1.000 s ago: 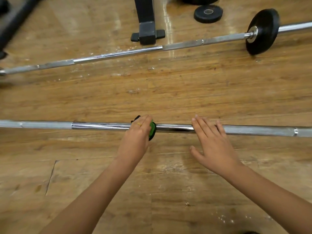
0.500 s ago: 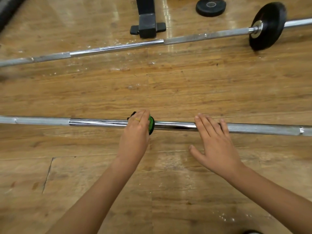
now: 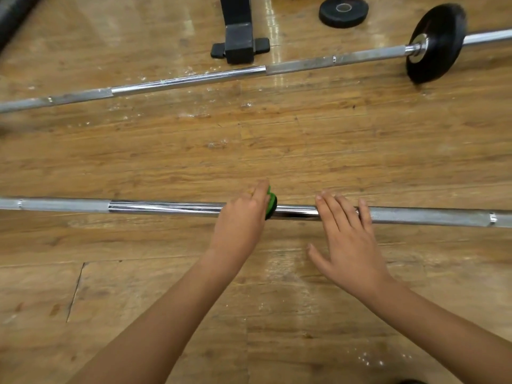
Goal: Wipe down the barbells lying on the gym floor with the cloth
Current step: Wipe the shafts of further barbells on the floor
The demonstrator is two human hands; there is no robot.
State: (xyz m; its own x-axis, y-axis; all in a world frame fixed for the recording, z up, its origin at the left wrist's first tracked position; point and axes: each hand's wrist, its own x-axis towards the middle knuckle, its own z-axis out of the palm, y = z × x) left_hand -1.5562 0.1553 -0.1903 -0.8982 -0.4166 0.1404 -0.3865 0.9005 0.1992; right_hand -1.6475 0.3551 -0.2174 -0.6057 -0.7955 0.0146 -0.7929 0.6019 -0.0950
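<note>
Barbells lie across a wooden gym floor [image 3: 277, 151], two of them, well apart and both running roughly from left to right. The far barbell [image 3: 194, 79] slants upward toward the right, where a black weight plate [image 3: 435, 42] sits upright on its sleeve. The near barbell [image 3: 166, 207] stretches straight across the middle of the view, with a shiny smooth stretch at its centre and duller knurled stretches on either side. Beyond the far bar, a black metal equipment foot [image 3: 239, 42] stands on the floor, and a small loose plate [image 3: 343, 11] lies flat near the top edge. Two bare forearms reach in from the bottom of the view toward the near bar. The right hand [image 3: 349, 245] is open, its fingers straight and close together, the fingertips resting on top of the bar where the smooth stretch meets the knurling, the thumb spread out to the side above the floor. The left hand [image 3: 241, 225], just beside it, curls its fingers over the smooth centre of the bar and grips a green cloth [image 3: 271, 205] against the metal; only a small bunched edge of the cloth peeks out on the hand's right side, touching the bar.
</note>
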